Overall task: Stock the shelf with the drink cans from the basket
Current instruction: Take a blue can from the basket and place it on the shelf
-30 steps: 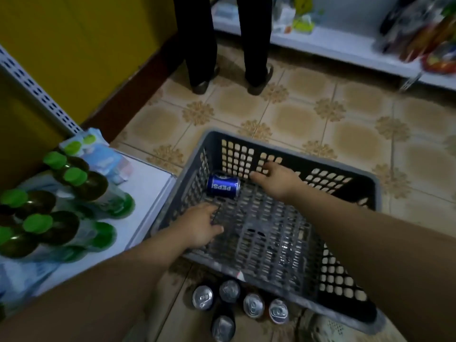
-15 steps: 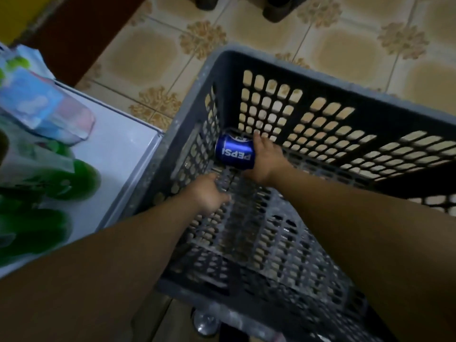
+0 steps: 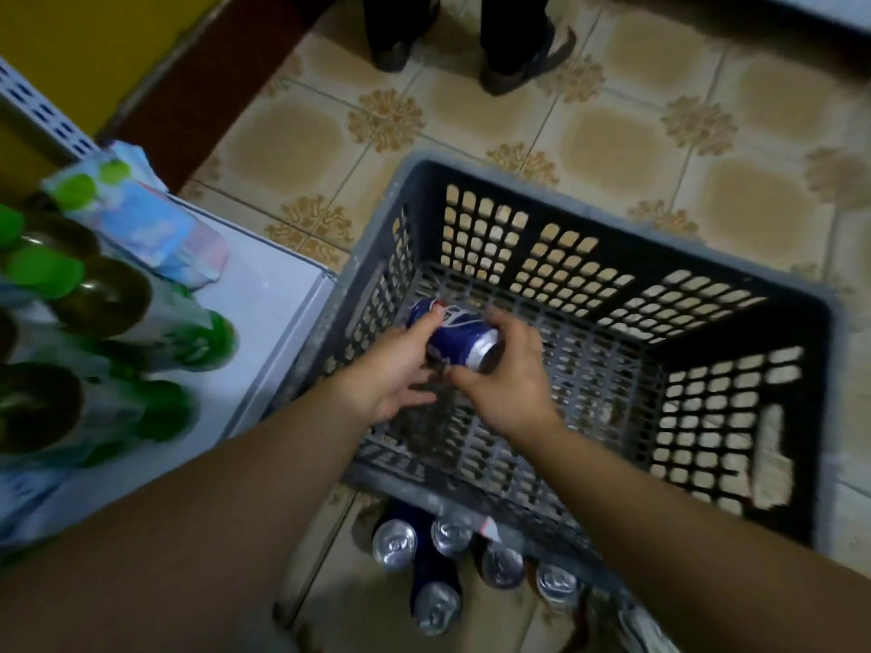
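Observation:
A blue Pepsi can (image 3: 459,336) lies on its side, lifted above the floor of the grey plastic basket (image 3: 612,238), silver end toward me. My left hand (image 3: 391,374) grips it from the left, thumb over the top. My right hand (image 3: 504,374) holds it from the right, fingers around the silver end. No other can shows inside the basket. The white shelf (image 3: 268,294) sits to the left of the basket.
Several cans (image 3: 452,563) stand on the tiled floor just under the basket's near edge. Green-capped bottles (image 3: 94,299) and a pastel packet (image 3: 155,233) fill the shelf's left part. A person's legs and shoes (image 3: 518,63) stand beyond the basket.
My right hand reached the can at the basket's far left corner and took hold. Both hands now hold it, raised and drawn toward me. The view tilted.

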The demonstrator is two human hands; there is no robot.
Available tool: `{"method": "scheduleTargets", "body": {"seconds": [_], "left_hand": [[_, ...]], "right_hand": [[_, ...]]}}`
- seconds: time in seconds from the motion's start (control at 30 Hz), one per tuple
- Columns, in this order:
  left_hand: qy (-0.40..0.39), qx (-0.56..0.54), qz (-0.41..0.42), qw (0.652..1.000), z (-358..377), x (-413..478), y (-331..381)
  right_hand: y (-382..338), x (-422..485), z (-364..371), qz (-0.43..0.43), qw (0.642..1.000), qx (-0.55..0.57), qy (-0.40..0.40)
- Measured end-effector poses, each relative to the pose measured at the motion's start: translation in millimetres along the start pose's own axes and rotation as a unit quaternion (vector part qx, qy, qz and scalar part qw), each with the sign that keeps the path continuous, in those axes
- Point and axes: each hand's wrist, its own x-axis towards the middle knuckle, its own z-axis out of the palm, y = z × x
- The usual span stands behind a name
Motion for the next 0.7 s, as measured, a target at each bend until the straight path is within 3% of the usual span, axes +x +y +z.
{"method": "scheduleTargets", "body": {"seconds": [0.13,0.27,0.47,0.7], "left_hand": [[0.008,-0.107,0.038,0.993,11.4,-84.1,12.3],[0.024,-0.125,0.143,0.981,9.2,-181.9,24.1],[0.055,-0.009,0.314,0.948,-22.9,-341.3,38.2],[0.126,0.106,0.46,0.872,-68.5,-521.7,23.6]], "right_hand": [[-42.9,-76.8,-37.6,-0.078,0.996,-0.007,0.037],[-91.1,-148.1,-71.1,-0.174,0.983,0.008,0.053],[-176.4,-238.5,-107.2,-0.202,0.977,0.062,-0.043],[-278.9,-339.4,-113.2,-0.33,0.939,0.07,-0.075]]}}
